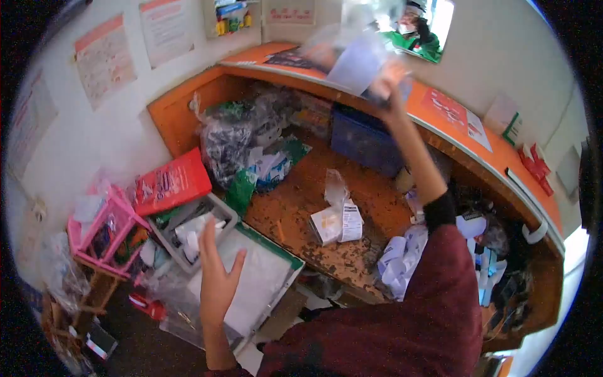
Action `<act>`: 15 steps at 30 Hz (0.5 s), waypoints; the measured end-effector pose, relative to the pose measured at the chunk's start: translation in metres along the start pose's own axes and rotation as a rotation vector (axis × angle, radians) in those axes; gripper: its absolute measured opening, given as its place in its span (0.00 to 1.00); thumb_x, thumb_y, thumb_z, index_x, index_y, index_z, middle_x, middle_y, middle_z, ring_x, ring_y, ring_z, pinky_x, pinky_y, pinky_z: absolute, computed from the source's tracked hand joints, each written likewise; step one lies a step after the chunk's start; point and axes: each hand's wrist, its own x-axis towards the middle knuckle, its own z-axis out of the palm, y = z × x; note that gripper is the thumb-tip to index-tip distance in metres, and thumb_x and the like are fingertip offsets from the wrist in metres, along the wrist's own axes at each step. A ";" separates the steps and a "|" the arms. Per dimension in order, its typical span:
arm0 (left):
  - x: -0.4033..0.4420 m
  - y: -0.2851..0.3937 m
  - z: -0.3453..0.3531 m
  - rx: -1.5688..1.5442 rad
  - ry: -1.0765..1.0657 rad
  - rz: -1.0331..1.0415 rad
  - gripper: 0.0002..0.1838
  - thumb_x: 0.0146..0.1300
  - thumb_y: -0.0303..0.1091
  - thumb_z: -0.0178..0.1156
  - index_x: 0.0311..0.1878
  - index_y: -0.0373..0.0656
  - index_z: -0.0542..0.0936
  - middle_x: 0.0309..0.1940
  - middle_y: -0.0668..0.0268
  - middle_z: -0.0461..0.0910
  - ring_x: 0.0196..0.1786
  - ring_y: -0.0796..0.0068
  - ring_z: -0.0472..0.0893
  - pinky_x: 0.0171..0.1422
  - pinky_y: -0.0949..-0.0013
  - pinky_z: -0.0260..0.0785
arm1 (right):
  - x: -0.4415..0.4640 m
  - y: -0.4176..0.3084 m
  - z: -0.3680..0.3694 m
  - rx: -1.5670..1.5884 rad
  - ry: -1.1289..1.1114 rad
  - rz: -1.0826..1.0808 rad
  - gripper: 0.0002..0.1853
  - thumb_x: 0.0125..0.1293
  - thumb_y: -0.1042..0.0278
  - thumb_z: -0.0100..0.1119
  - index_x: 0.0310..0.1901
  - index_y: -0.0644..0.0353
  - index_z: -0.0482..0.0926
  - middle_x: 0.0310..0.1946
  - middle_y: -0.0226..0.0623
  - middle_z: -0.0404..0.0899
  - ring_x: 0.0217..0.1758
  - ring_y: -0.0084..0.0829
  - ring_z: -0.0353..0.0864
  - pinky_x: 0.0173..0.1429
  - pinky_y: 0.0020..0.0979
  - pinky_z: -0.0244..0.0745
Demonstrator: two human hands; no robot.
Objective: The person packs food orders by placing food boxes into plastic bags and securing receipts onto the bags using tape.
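My right hand (389,81) is raised at the orange counter top (433,103), closed on a clear plastic bag (352,60). Something pale and flat, perhaps paper, shows through the bag; motion blurs both hand and bag. Lower left, my left hand (220,273) is held up with fingers apart and nothing in it. It is in front of a white board with a green edge (267,276) and beside a grey tray (229,213) of small items. Between my arms, a small white box (328,225) with printed paper (352,223) lies on the worn wooden desk (301,201).
A pink plastic rack (103,235) and a red bag (173,182) stand at left. Stuffed plastic bags (229,144) and a blue bin (364,138) sit under the counter. Crumpled white paper (402,261) lies at right. A person in green (418,34) appears in the opening behind the counter.
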 end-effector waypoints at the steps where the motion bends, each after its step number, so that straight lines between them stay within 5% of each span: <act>1: -0.017 -0.017 0.009 -0.031 -0.090 -0.083 0.34 0.57 0.33 0.57 0.63 0.38 0.52 0.60 0.51 0.56 0.63 0.53 0.57 0.67 0.59 0.48 | 0.031 -0.015 -0.021 -0.140 -0.081 -0.163 0.26 0.51 0.63 0.60 0.51 0.62 0.63 0.40 0.38 0.70 0.41 0.32 0.74 0.47 0.31 0.73; 2: -0.035 -0.030 0.017 -0.033 -0.078 -0.118 0.34 0.57 0.33 0.57 0.63 0.38 0.52 0.60 0.51 0.56 0.63 0.53 0.57 0.67 0.59 0.48 | 0.087 -0.018 -0.077 -0.128 0.078 -0.003 0.25 0.52 0.63 0.59 0.50 0.65 0.63 0.41 0.39 0.71 0.40 0.34 0.75 0.47 0.35 0.73; 4: -0.074 -0.053 0.028 -0.046 -0.128 -0.342 0.30 0.59 0.35 0.54 0.62 0.38 0.55 0.58 0.51 0.57 0.62 0.53 0.59 0.66 0.60 0.51 | 0.155 -0.024 -0.164 -0.131 -0.011 0.029 0.27 0.52 0.62 0.60 0.51 0.65 0.62 0.44 0.41 0.71 0.44 0.36 0.75 0.50 0.38 0.73; 6: -0.119 -0.084 0.035 -0.015 -0.129 -0.416 0.29 0.59 0.35 0.54 0.61 0.38 0.57 0.58 0.51 0.58 0.61 0.53 0.60 0.65 0.60 0.52 | 0.114 -0.045 -0.134 -0.163 0.264 0.038 0.23 0.56 0.65 0.53 0.52 0.62 0.62 0.45 0.42 0.71 0.42 0.34 0.74 0.47 0.34 0.74; 11: -0.219 -0.115 0.008 0.146 -0.079 -0.693 0.23 0.59 0.37 0.53 0.56 0.38 0.64 0.53 0.51 0.64 0.57 0.51 0.64 0.60 0.61 0.58 | 0.102 0.020 -0.208 -0.488 0.330 0.052 0.19 0.55 0.67 0.53 0.47 0.63 0.65 0.42 0.43 0.72 0.42 0.36 0.74 0.47 0.33 0.73; 15: -0.248 -0.122 -0.034 0.177 0.099 -0.862 0.18 0.60 0.34 0.51 0.52 0.38 0.67 0.49 0.52 0.67 0.53 0.50 0.67 0.56 0.60 0.60 | 0.038 0.083 -0.164 -0.903 0.394 -0.259 0.16 0.53 0.68 0.53 0.43 0.64 0.68 0.40 0.44 0.73 0.41 0.37 0.75 0.46 0.32 0.72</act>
